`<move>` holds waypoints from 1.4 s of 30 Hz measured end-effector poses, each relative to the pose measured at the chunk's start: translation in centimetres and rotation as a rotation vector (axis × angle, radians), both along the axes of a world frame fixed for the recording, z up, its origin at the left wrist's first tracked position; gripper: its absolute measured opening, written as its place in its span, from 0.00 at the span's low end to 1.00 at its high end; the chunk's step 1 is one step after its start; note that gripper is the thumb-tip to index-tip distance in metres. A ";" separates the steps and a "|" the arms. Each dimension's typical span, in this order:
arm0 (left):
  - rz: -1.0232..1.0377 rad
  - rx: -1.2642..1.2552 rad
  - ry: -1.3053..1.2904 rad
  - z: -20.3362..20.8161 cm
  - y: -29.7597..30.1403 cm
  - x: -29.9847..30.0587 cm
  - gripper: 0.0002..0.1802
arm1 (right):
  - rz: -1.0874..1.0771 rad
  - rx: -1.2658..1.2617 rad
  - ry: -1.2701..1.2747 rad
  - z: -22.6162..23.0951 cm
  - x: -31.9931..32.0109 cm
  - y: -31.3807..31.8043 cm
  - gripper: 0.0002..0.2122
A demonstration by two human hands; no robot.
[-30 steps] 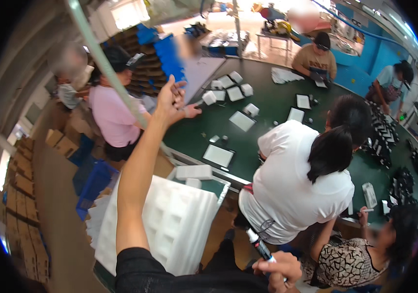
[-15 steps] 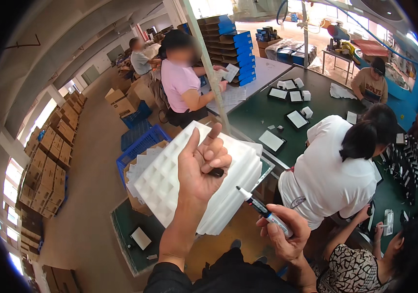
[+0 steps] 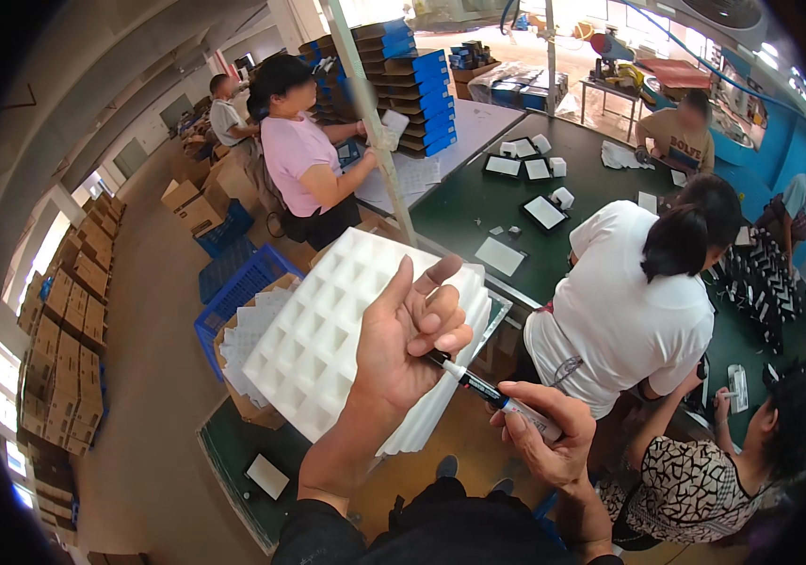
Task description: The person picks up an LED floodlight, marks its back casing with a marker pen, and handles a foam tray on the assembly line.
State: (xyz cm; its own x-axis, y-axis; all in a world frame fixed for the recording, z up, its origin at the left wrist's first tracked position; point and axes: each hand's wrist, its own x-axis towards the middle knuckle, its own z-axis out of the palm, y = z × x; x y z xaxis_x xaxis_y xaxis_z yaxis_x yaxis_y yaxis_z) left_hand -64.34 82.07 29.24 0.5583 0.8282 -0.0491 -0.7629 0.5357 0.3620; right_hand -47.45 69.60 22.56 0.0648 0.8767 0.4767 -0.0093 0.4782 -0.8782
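Note:
My right hand (image 3: 552, 435) is closed around the barrel of a marker pen (image 3: 478, 384) with a white collar and a dark printed body. The pen points up and left toward my left hand (image 3: 405, 344). A small black marker cap (image 3: 437, 357) is held in the curled fingers of that hand, its thumb and index finger raised. The marker's tip is at the cap and hidden by it; how deep it sits I cannot tell. Behind my left hand lies a stack of white foam trays (image 3: 314, 325) with square pockets.
A blue plastic crate (image 3: 226, 303) with a carton of papers stands left of the trays. A white-faced panel (image 3: 268, 476) lies on the green table at lower left. Close on my right is a person in white (image 3: 615, 311). Flat panels (image 3: 500, 255) lie on the green bench ahead.
The marker's tip has come up to the cap in my left hand; before, they were apart. The view has shifted, so the trays and bench sit differently.

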 end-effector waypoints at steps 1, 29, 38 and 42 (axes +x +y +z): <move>0.026 0.013 0.077 0.0 -0.1 0.2 0.26 | -0.004 -0.012 -0.010 0.0 -0.1 0.1 0.17; -0.249 0.701 0.677 0.5 -5.0 6.4 0.36 | 0.049 0.065 -0.148 -1.2 7.0 -2.6 0.18; -0.325 0.836 0.815 -1.7 -7.0 8.8 0.38 | -0.038 0.111 -0.109 -4.0 7.3 -4.3 0.19; -0.278 0.852 0.865 -4.4 -3.5 10.3 0.35 | -0.040 -0.049 0.005 -6.8 7.2 -4.1 0.19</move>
State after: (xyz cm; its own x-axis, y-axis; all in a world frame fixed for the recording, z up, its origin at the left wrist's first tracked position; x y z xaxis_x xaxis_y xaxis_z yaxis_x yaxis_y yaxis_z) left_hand -54.05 78.55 24.84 0.7719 0.6356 0.0067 0.0007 -0.0114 0.9999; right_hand -40.24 65.48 15.75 0.1022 0.8955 0.4332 0.0046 0.4350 -0.9004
